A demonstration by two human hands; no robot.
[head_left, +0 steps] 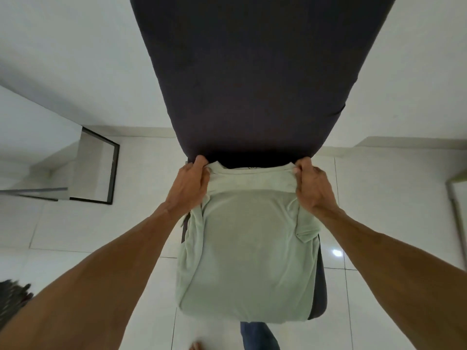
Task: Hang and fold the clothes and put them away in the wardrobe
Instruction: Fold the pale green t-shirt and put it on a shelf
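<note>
While left hand and right hand pinch far corners of green shirt on chair, fold underway; next likely: draw corners evenly to near hem.

No legible text, label, brand, number or sign anywhere (only plain fabric on the pale green shirt and a plain dark cover on the chair).
</note>
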